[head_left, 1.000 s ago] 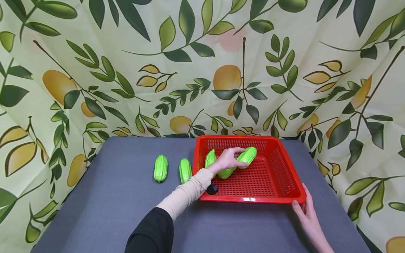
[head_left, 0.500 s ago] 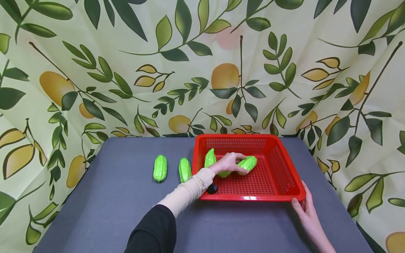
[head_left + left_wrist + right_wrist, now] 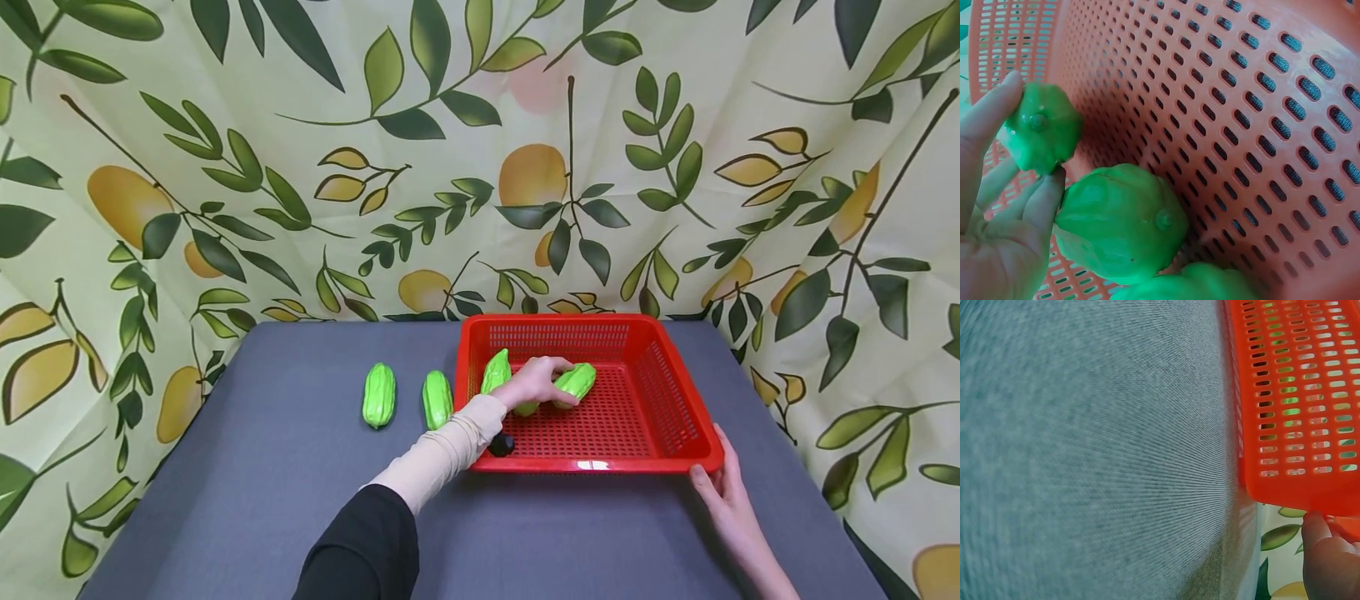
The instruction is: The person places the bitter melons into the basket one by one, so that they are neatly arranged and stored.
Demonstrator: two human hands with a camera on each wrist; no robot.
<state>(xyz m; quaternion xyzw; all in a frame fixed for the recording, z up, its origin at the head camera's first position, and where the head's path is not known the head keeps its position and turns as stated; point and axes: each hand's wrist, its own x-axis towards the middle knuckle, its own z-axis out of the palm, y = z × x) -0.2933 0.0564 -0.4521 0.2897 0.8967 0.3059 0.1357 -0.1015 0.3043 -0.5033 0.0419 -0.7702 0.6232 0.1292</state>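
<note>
My left hand reaches into the red plastic basket and holds a bright green ridged gourd between thumb and fingers. Two more such gourds lie inside, one at the left wall and one partly hidden under the hand. In the left wrist view the held gourd is close beside a larger-looking gourd. At the basket's front right corner my right hand grips the rim, thumb at the front and fingers along the side.
Left of the basket, two green gourds lie on the grey tabletop, one farther left and one nearer the basket. A leaf-patterned cloth hangs behind and at both sides. A black device sits at the left wrist.
My left hand has lowered the gourd in the basket and shifted it slightly left, toward the other gourds. The right hand keeps its grip at the corner.
</note>
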